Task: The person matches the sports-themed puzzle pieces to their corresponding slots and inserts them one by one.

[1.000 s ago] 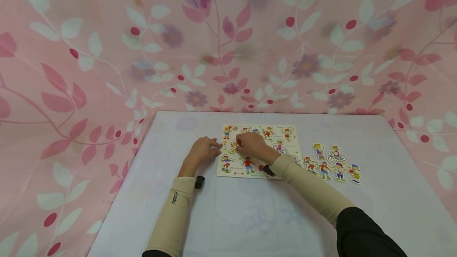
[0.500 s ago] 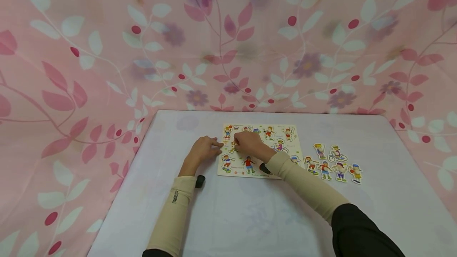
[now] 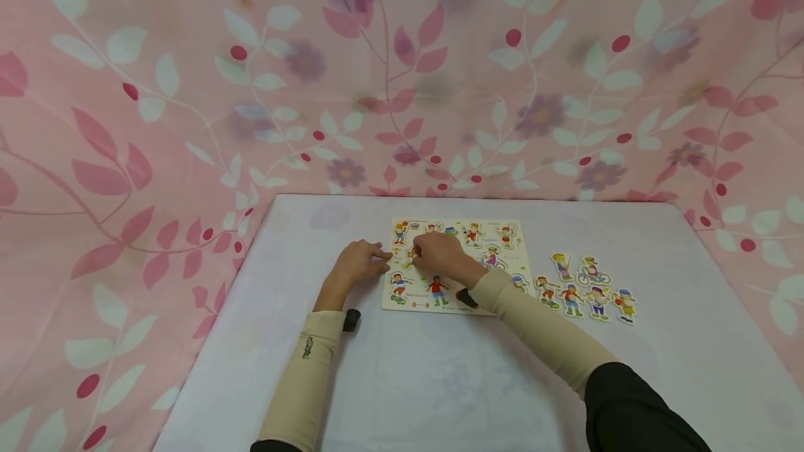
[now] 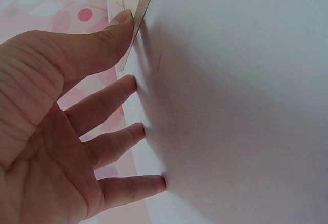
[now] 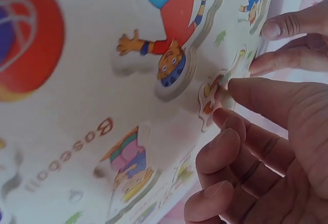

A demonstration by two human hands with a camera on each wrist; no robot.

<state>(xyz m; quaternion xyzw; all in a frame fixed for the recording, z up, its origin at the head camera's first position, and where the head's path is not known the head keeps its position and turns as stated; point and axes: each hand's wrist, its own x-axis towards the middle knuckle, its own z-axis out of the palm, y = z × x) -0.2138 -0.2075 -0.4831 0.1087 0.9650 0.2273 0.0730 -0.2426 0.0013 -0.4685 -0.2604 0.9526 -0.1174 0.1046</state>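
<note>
Right wrist only: "Baseball" lettering point(image 5: 69, 155) on board point(image 5: 92, 106)

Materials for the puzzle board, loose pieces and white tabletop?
Puzzle board: likely wood or fibreboard, low-sheen printed face; rigid-looking edge.
Loose pieces: maybe the same, printed; pale cut borders, too small to confirm.
White tabletop: apparently matte cloth or plastic covering; faint creases.
</note>
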